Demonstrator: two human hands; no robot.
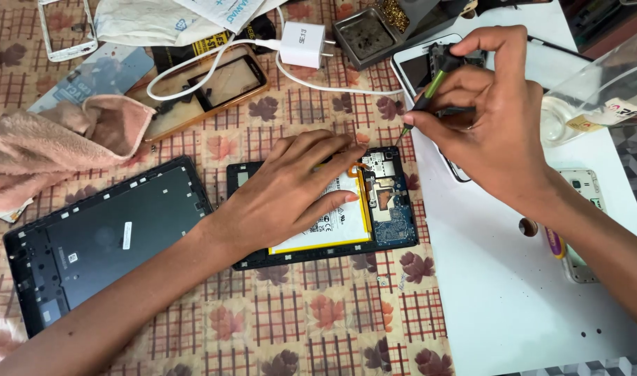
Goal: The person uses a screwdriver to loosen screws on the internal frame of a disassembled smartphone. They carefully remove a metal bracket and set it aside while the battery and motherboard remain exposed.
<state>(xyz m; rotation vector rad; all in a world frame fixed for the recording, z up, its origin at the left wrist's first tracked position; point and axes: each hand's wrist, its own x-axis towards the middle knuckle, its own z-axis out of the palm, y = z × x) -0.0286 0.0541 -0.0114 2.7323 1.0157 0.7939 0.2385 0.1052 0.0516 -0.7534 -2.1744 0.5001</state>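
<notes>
Opened tablet (391, 223) under repair, apparently at the board-screw stage; the next move calls for seating the tip squarely. Left hand (291, 191), fingers spread flat, presses the tablet's battery (332, 226). Right hand (492, 115), above and right of it, pinches a green-handled screwdriver (424, 90), tip beside the tablet's upper corner

Left hand (294, 191) flat, fingers spread — right hand (489, 115) pinched shut.

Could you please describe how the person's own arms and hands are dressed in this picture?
Both forearms are bare as far as the picture shows: no sleeves, gloves, watch or bracelets. The left hand and right hand show no rings on the visible fingers, and the visible nails are short and unpainted.
</notes>
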